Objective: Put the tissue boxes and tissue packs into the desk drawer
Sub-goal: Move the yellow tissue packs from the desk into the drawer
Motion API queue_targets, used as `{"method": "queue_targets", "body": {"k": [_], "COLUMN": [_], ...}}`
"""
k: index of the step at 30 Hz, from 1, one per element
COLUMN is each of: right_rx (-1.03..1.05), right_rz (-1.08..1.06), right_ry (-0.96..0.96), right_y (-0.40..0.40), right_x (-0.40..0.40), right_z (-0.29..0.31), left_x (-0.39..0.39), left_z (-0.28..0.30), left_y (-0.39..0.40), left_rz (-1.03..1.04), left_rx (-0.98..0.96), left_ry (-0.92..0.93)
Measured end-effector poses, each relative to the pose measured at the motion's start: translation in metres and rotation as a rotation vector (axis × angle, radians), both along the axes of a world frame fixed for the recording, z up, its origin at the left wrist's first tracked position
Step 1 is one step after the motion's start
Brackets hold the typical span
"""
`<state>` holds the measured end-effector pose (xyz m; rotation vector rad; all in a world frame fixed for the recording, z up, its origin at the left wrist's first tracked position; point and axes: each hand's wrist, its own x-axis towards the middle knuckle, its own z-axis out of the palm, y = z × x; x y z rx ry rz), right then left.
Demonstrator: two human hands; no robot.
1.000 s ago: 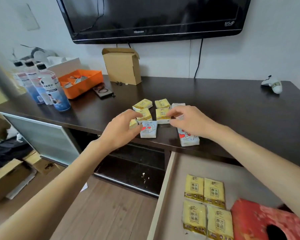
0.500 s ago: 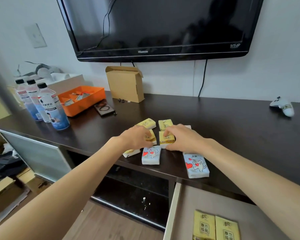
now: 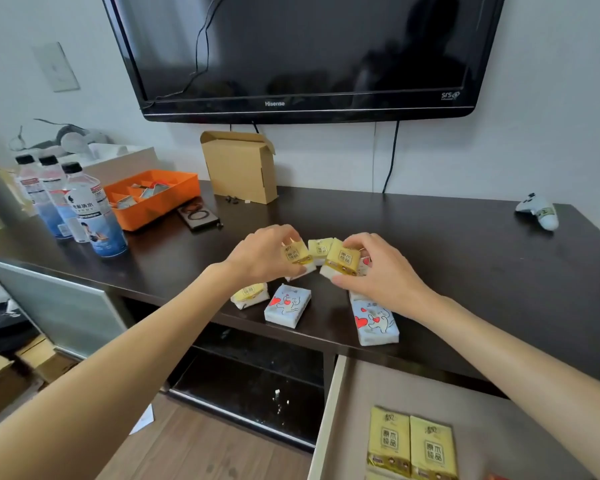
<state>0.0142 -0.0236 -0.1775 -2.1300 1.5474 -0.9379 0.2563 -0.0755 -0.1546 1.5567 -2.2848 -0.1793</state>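
Our left hand (image 3: 264, 259) grips one yellow pack (image 3: 296, 252) and our right hand (image 3: 378, 271) another (image 3: 343, 259), above the desk (image 3: 465, 258). Two packs (image 3: 411, 445) with Chinese writing lie in the drawer (image 3: 329, 410). The TV (image 3: 305, 53) reads "Hisense".

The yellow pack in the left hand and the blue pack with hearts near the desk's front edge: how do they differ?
The yellow pack is gold with printed characters; the blue pack is pale blue with red hearts and a cartoon animal. The yellow pack is lifted and tilted, gripped by the left hand; the blue pack lies flat on the desk, untouched. Both are small wrapped tissue packs not yet in the drawer.
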Motion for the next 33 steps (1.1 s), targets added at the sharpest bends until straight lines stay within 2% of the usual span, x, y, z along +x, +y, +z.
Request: {"method": "queue_targets", "body": {"k": [5,9,13,17,21,24,33], "right_rx": [0.025,0.048,0.091,0.211,0.320,0.298,0.285], "right_rz": [0.010,0.039,0.082,0.134,0.250,0.282,0.328], "right_ry": [-0.118,-0.081,-0.025,0.119,0.400,0.530,0.758], "right_y": [0.051,0.109,0.173,0.228,0.264,0.280,0.296], "right_x": [-0.032,-0.058,-0.073,-0.076,-0.075,-0.070,-0.050], "right_z": [-0.003,-0.004,-0.013,-0.029,-0.041,-0.046,-0.059], "left_x": [-0.016,-0.021,-0.024,-0.037,-0.046,-0.049,-0.063], "left_z": [0.005,0.000,-0.020,-0.050,-0.079,-0.091,-0.115], "left_y": [0.055,0.116,0.180,0.228,0.259,0.275,0.294], "left_rz": [-0.120,-0.246,-0.376,-0.490,-0.575,-0.632,-0.770], "left_rx": [-0.035,0.002,0.144,0.255,0.219,0.225,0.154], "left_ry": [0.095,0.187,0.230,0.119,-0.071,-0.140,-0.260]}}
